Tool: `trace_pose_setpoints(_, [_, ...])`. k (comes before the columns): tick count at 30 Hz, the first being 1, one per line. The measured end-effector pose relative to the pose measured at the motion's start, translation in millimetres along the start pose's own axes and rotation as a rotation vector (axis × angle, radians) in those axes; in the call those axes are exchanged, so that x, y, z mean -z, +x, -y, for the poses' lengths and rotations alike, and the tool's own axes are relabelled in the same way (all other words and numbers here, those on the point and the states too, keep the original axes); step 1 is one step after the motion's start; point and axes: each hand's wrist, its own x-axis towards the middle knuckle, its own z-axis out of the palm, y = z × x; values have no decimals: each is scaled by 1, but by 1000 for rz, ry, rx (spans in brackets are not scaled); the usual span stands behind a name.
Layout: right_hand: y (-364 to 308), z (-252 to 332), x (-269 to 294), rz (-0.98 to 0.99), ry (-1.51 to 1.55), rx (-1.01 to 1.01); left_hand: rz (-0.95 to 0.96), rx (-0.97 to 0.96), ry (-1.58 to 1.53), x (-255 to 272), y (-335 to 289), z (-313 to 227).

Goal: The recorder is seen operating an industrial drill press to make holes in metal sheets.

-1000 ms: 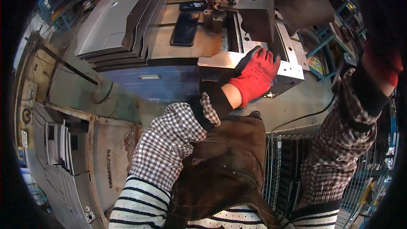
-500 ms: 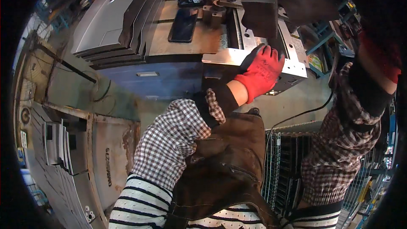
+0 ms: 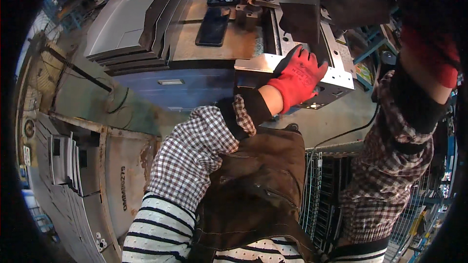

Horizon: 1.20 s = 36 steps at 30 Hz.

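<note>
My left hand (image 3: 298, 78), in a red glove with a black thumb, lies over a bent, shiny sheet-metal part (image 3: 256, 63) and grips its top. The part sits at the front of a machine table, under a dark steel press block (image 3: 299, 5). My right hand (image 3: 431, 56), also in a red glove, is raised at the far right edge of the view. Its fingers are lost in the dark rim, so what it touches is hidden. I wear checked sleeves and a brown apron.
A black phone (image 3: 213, 26) lies on the rusty machine table (image 3: 214, 48). Stacked grey sheet-metal panels (image 3: 129, 24) lean at its left. A wire basket (image 3: 319, 190) stands low right, with a black cable (image 3: 341, 137) above it. More panels (image 3: 66, 160) stand at lower left.
My left hand and the sheet-metal part have shifted slightly up and to the right. My right forearm has swung a little further into view.
</note>
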Motion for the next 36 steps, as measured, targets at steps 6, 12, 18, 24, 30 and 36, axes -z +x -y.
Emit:
trace_pose_setpoints(6, [3, 1, -14, -7, 67, -4, 6, 16, -5, -6, 4, 1])
trace_pose_setpoints(12, [-2, 5, -33, -29, 143, -12, -37, 35, -61, -21, 4, -1])
trace_pose_setpoints(18, [-6, 7, -52, -58, 229, -31, -100, 5, 22, -8, 7, -4])
trace_pose_setpoints(24, [-11, 11, -69, -71, 305, -43, 30, 62, 27, -5, 13, 0])
trace_pose_setpoints(30, [-7, 13, -72, -94, 333, -58, 92, 38, -94, -7, 25, 1])
trace_pose_setpoints(36, [-6, 18, -76, -87, 360, -51, 22, 78, -33, -1, 23, -1])
